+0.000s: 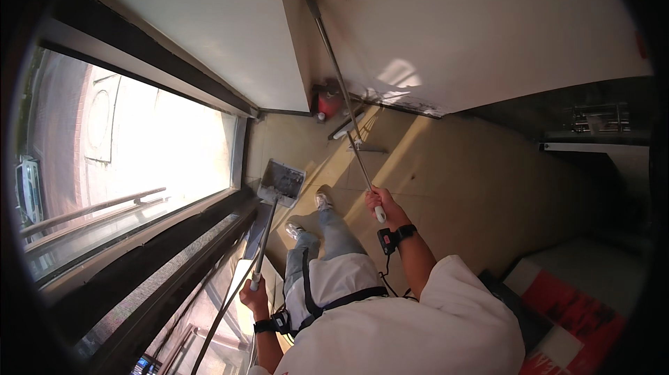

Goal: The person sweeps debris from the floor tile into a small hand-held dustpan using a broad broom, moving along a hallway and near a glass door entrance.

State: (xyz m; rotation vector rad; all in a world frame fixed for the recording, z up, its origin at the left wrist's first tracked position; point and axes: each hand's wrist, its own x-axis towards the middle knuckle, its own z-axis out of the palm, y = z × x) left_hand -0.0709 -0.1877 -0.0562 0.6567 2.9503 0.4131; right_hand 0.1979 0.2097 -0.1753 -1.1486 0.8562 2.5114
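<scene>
My left hand (254, 297) is closed around the grip of a long-handled dustpan (265, 234). Its grey pan (283, 181) lies on the tiled floor with dusty debris in it. In my right hand (385, 205) is the white-ended metal handle of what looks like a broom (360, 163). The handle runs away from me to a dark head with a pale edge (347, 126) on the floor near the corner. Another long pole (334, 58) leans on the wall, with a flat grey head (367, 148) at its foot; it crosses the line of my handle.
A red object (329, 103) sits in the wall corner. A large window (157, 129) with a dark frame runs along my left. Dark furniture (590, 119) stands at the right, and a red-and-white printed box or board (564, 307) lies behind my right side.
</scene>
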